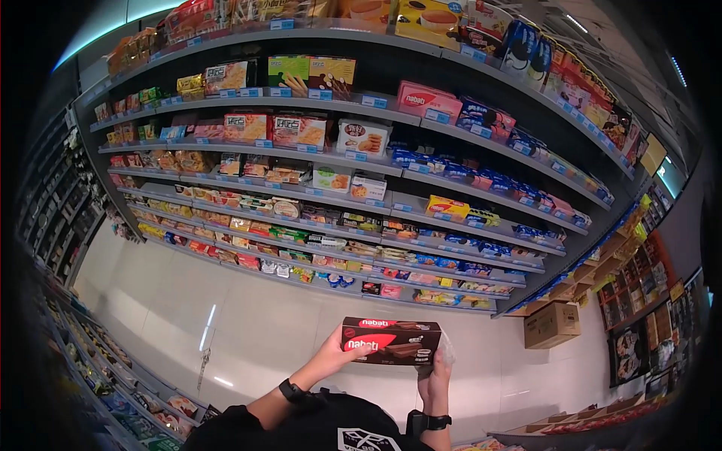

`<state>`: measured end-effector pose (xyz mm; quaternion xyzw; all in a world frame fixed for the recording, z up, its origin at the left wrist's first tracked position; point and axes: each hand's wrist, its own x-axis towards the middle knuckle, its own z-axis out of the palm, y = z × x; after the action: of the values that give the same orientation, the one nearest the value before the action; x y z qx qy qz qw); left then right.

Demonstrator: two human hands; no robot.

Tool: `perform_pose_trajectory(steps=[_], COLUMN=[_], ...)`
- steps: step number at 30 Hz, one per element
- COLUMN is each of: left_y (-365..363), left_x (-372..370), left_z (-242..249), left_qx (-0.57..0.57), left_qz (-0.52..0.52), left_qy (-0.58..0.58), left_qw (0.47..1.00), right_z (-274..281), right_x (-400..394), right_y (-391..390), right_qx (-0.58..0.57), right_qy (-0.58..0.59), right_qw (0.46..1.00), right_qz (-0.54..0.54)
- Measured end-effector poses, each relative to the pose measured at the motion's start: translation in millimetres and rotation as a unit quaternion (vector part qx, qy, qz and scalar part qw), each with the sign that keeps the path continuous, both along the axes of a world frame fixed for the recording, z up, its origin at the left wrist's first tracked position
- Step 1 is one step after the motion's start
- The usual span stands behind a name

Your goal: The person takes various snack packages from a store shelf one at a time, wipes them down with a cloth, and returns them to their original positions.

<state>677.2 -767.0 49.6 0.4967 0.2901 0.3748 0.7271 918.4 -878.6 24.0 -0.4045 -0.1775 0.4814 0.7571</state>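
One tall, long snack shelving unit [361,34] faces the person above a pale glossy floor [150,301]. One cardboard carton [553,327] stands on that floor near the unit's right end. One dark brown Nabati wafer box [391,340] is held up before the person's body, well apart from the shelves. Two hands grip it: the left hand [338,353] closed around its left end, thumb across the front; the right hand [436,376] closed on its lower right corner, near some unclear translucent film [448,347]. Holding the box seems the step in hand; moving it would call for keeping both grips level. Two black wristbands [292,390] show, one per arm.
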Motion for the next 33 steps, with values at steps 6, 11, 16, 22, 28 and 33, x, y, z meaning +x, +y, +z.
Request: perform_pose_trajectory(steps=[6,11,16,22,28,33], left_y=[-36.4,-63.2,-79.6,-106.5,-116.4,-109.3], left_x=[1.1,-4.8,4.7,24.1,42.5,50.0], left_z=[-12.5,-2.2,0.1,-17.1,-3.8,2.2], left_qx=[0.002,0.224,0.312,0.187,0.103,0.087], left_qz=[-0.010,0.145,-0.021,-0.003,0.106,0.187], left_qy=[0.062,0.290,0.307,0.216,0.101,0.034], left_qw=[0.998,0.919,0.899,0.958,0.984,0.978], right_z=[37.4,36.9,28.9,29.7,15.9,-0.9], right_x=[-4.4,2.1,2.6,-30.2,-32.1,-20.1], right_y=[-15.5,-25.4,-33.0,-44.3,-54.0,-60.9], right_qx=[0.024,0.007,0.019,0.034,0.004,-0.016], right_qy=[-0.097,-0.191,-0.334,-0.268,-0.357,-0.407], right_qw=[0.994,0.978,0.920,0.960,0.934,0.907], right_qz=[0.039,0.083,0.204,0.073,0.010,0.109])
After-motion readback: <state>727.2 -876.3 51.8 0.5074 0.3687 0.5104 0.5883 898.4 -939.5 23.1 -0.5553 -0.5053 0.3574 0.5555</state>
